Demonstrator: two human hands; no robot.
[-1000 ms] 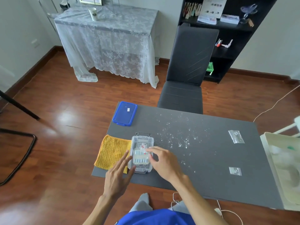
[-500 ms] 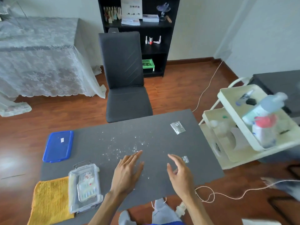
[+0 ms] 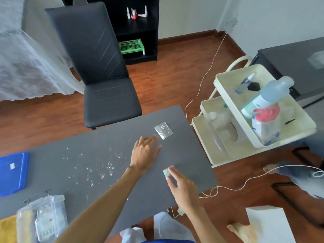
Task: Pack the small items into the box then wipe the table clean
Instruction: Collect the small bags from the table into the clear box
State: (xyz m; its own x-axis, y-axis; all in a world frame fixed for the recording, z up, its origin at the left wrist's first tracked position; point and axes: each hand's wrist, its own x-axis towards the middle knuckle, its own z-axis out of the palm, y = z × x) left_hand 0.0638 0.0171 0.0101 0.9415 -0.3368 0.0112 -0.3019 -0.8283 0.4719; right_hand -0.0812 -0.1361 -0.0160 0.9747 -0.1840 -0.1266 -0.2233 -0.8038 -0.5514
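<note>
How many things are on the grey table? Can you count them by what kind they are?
Little shiny packets: 2, the far packet and the near packet
Clear box: 1
Blue lid: 1
Yellow cloth: 1
Total: 5, not counting the tiny sparkly bits, too many to count.

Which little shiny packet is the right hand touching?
The smaller packet near the table's front edge; the right hand touches it. The bigger packet lies farther away.

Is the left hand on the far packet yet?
Apart. The head view shows bare table between the left hand fingertips and the far packet; the gap is narrow.
</note>
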